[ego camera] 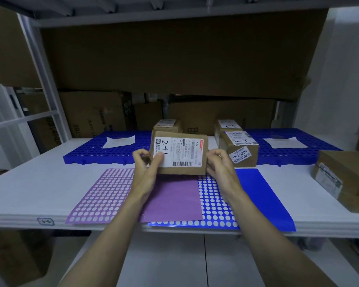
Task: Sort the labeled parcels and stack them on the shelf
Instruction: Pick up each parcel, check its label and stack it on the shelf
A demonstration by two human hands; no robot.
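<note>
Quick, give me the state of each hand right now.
Left hand: holding the left end of the labelled parcel, thumb on its label.
Right hand: holding the right end of the same parcel.

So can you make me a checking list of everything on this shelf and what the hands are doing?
Surface: white shelf board, with a purple dotted sheet, a plain purple sheet, a blue dotted sheet and a plain blue sheet lying flat.
Job's things: held parcel, label facing the camera, handwritten 241; two parcels stacked on the blue pallet; another small parcel behind.
Clutter: white papers on the pallets; big box at the right edge.
Grippers: left hand and right hand grip the held parcel's sides.
Cables: nothing seen.
Surroundings: large cartons behind; shelf frame left.
</note>
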